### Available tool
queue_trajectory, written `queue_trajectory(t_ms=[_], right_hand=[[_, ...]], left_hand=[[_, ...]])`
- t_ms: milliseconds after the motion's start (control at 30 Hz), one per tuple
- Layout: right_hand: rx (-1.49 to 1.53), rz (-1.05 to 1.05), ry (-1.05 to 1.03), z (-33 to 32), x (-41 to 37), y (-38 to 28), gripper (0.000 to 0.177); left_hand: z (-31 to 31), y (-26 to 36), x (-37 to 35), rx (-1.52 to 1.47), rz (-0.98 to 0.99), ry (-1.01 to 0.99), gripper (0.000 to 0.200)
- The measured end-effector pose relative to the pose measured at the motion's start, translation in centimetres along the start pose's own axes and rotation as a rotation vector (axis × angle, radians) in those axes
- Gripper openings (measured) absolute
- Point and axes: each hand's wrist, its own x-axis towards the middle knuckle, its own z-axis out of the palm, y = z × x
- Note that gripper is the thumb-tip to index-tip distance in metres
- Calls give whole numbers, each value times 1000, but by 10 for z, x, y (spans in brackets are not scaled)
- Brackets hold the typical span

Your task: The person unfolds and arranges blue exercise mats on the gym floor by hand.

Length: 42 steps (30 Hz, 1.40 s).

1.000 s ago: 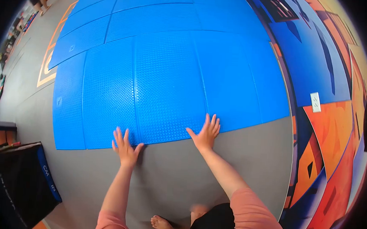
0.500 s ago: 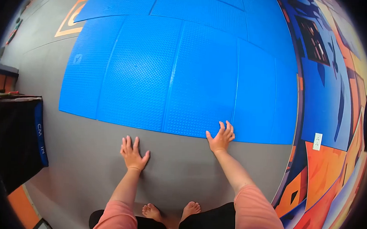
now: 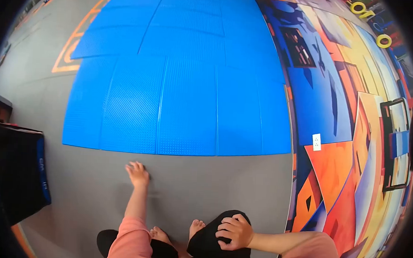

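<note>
Blue textured mats (image 3: 189, 105) lie joined on the grey floor (image 3: 186, 174) in front of me. My left hand (image 3: 138, 174) reaches forward over the grey floor, just short of the mats' front edge. Its fingers are apart and it holds nothing. Bent over my black-clad right knee (image 3: 232, 216), my right hand (image 3: 235, 231) rests with its fingers a little spread and curved. Both bare feet (image 3: 196, 227) show between my legs, toes toward the mats.
Along the right runs a wall with a colourful mural (image 3: 333, 180) and a white power outlet (image 3: 316, 142). A black box (image 3: 18, 171) with a blue strip stands at the left. Orange markings (image 3: 76, 45) lie on the floor at the upper left.
My right hand has left the mat's front edge and come back onto my right knee. My left hand stays low over the floor. The view has turned toward the right wall.
</note>
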Motion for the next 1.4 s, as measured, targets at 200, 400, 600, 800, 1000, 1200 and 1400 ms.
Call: queue_trajectory(t_ms=[200,400,600,800,1000,1200,1400], right_hand=[[-188,109,-72,-56,-11,-42,13],[-174,708,-391,-131,-20,-241,46],[-71,489,151,-397,-40,-327,52],[-231,528,391,-475,-65,-350,59],[-194,654,537,-469,-47,-457,58],[-124,935,664,-414,-63,-542,46],[-130,1293,869,-342,-122,-619,45]], left_hand=[[-277,12,-210,-724,425,-70,54],[-496,-174,-472,-641,606,88,35],[-648,-365,-541,-644,450,393,42],[-737,-417,-539,-896,543,624,44],[-759,-406,-527,-921,894,608,48],[-771,-393,-523,-582,1325,566,42],[-774,-341,-552,-362,1692,435,41]])
